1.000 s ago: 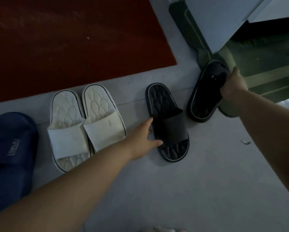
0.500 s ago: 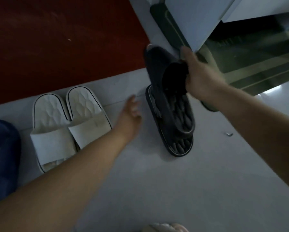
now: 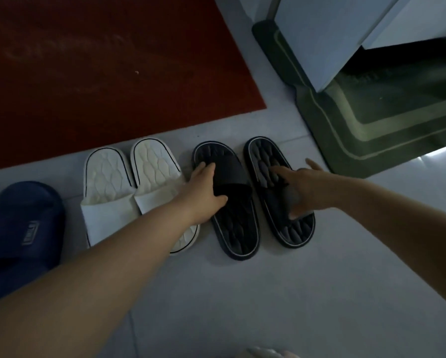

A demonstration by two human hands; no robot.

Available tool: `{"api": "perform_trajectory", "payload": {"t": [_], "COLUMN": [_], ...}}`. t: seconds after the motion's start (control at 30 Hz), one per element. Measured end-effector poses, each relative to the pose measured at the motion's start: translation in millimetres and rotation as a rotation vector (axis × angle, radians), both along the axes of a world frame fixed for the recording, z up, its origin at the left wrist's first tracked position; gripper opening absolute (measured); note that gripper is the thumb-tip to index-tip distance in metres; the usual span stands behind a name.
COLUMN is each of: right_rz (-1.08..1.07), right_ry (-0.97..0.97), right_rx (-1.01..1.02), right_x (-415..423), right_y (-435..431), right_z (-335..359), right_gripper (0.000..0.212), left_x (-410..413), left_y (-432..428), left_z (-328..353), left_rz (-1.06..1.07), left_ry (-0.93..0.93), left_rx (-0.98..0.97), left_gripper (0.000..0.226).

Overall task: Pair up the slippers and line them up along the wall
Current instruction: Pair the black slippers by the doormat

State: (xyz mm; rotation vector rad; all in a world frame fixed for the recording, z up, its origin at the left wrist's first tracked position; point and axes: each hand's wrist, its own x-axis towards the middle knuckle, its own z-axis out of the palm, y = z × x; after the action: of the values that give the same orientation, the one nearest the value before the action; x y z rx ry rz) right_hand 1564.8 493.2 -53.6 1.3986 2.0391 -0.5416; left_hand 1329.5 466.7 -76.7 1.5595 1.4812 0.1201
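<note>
Two black slippers lie side by side on the grey floor, toes toward me. My left hand (image 3: 203, 192) lies over the strap of the left black slipper (image 3: 232, 223), fingers at the strap's far edge and thumb on top. My right hand (image 3: 307, 189) spans the strap of the right black slipper (image 3: 291, 228), fingers spread, index on the footbed, thumb at the strap's near edge. A white pair (image 3: 113, 187) stands together just left of the black ones. At the far left sits a navy slipper (image 3: 23, 228), partly cut off by the frame.
A red mat (image 3: 100, 73) lies beyond the row of slippers. A green bordered mat (image 3: 358, 130) sits at the right under a pale cabinet (image 3: 332, 34). Grey tiled floor (image 3: 242, 306) spreads in front of me. A pale object pokes in at the bottom edge.
My right hand brought the second black slipper down from the air and set it to the right of the first. My left hand moved onto the first black slipper's strap.
</note>
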Motion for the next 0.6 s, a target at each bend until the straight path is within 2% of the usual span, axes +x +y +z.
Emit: {"api": "perform_trajectory", "payload": {"t": [0.07,0.13,0.33,0.4,0.5,0.53,0.6], "right_rz": [0.003,-0.033,-0.372,-0.524,-0.654,-0.706,-0.905], "right_ry": [0.008,0.094,0.469,0.598,0.554,0.52,0.605], "right_rx": [0.018,0.04,0.165,0.154,0.225,0.268,0.264], "right_x": [13.0,21.3,48.6,57.6,67.3,67.5,62.1], "right_y": [-3.3,-4.4,3.6,3.0,-5.9,-11.0,-25.3], "right_z": [1.4,6.9,54.3,69.2,87.8,92.5,95.3], "right_gripper": [0.1,0.098,0.1,0.094,0.089,0.088,0.081], "left_x": [2.9,5.9,33.2,58.3,93.4,99.3,96.8], "left_y": [0.9,3.4,5.8,3.7,-2.2,-1.9,4.7], "left_z": [-1.8,-4.5,-14.7,-14.1,-6.7,-4.3,0.7], "left_rz": [0.012,0.016,0.039,0.098,0.306,0.349,0.399], "left_ry": [0.026,0.04,-0.129,-0.288,-0.794,-0.883,-0.857], "left_rx": [-0.039,-0.044,-0.036,-0.103,-0.409,-0.466,-0.412], "left_gripper": [0.083,0.082,0.071,0.066,0.044,0.039,0.036]}}
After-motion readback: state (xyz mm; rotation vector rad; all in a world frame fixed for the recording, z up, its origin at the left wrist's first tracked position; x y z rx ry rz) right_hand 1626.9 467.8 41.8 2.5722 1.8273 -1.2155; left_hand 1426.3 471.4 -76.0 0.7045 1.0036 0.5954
